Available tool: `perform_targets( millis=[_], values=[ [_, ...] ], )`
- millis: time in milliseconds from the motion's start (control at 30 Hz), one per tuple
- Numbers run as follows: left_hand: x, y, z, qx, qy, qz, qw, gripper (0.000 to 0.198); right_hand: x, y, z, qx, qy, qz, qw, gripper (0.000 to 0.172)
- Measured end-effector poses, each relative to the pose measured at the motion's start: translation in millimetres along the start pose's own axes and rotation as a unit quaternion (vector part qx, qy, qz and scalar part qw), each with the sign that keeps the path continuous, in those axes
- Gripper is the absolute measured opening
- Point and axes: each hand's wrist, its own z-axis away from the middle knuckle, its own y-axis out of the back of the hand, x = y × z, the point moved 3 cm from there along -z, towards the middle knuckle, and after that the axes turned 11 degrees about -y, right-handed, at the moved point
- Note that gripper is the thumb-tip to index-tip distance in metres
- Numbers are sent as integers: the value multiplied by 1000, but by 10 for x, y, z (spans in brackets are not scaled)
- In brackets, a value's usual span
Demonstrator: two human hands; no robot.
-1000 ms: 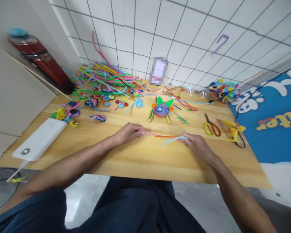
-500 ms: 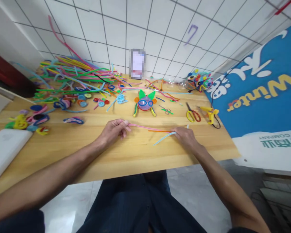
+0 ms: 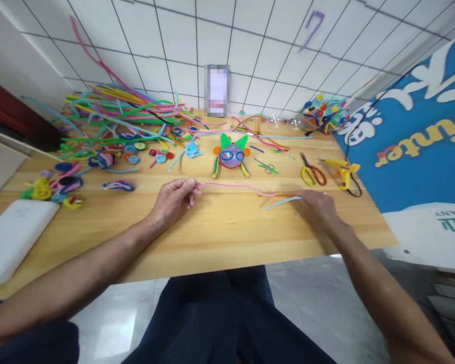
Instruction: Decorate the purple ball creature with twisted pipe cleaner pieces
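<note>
My left hand (image 3: pixel 173 198) pinches one end of a pink pipe cleaner (image 3: pixel 235 187) that runs rightward over the wooden table (image 3: pixel 220 232). My right hand (image 3: pixel 317 207) is closed over its other end, together with an orange pipe cleaner (image 3: pixel 278 195) and a light blue pipe cleaner (image 3: pixel 282 202). The pink one sags and waves slightly between my hands. A finished pipe-cleaner creature (image 3: pixel 230 155) with green ears and blue glasses lies just beyond them.
A big heap of coloured pipe cleaners (image 3: pixel 117 119) covers the back left, with coiled pieces (image 3: pixel 66 179) in front. Yellow-handled scissors (image 3: pixel 313 173) and a yellow glue gun (image 3: pixel 343 169) lie right. A white box (image 3: pixel 13 237) sits at left. A blue banner (image 3: pixel 417 131) hangs right.
The pink pipe cleaner was taut and straight between my hands; now it is slack and wavy. My view has shifted, and my right hand looks blurred by motion.
</note>
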Motion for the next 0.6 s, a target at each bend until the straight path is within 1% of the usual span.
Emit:
perform_targets(
  millis=[67,100,133,167,200,233,300,367,400,433,467,500,533,600],
  values=[
    [-10,-8,-5,-11,-5,-13,1000,50,233,71,-48,14,-5,2,1000,32],
    [-15,-13,-7,-19,-9,-19,1000,50,268,121,-65,13,9,0,1000,33],
    [-19,-17,-8,-28,-13,-26,999,50,238,189,-76,22,19,-3,1000,38],
    [-21,-20,-8,-37,-18,-33,999,50,136,269,-77,38,30,-12,999,44],
    [-20,-22,-5,-47,-24,-43,998,50,-43,356,-68,52,48,-31,997,50],
    [-18,-24,0,-58,-29,-55,996,49,-291,436,-52,57,75,-59,994,54],
    [-7,-25,13,-78,-41,-83,993,50,-905,557,-34,54,102,-124,986,55],
    [4,-26,26,-94,-52,-102,989,51,-1553,583,-67,31,105,-171,979,54],
    [5,-27,31,-101,-55,-105,988,51,-1836,557,-112,13,92,-191,977,49],
    [3,-27,33,-107,-56,-105,987,52,-2082,504,-169,-18,87,-209,974,43],
    [-2,-28,32,-113,-56,-101,987,54,-2274,440,-234,-46,77,-228,969,34],
    [-9,-28,29,-118,-55,-94,987,55,-2414,370,-301,-72,70,-249,963,25],
    [-17,-26,24,-121,-53,-85,988,56,-2502,307,-365,-89,65,-281,953,20],
    [-25,-12,8,-117,-58,-67,989,57,-2552,196,-470,-123,52,-355,925,24]
  ],
)
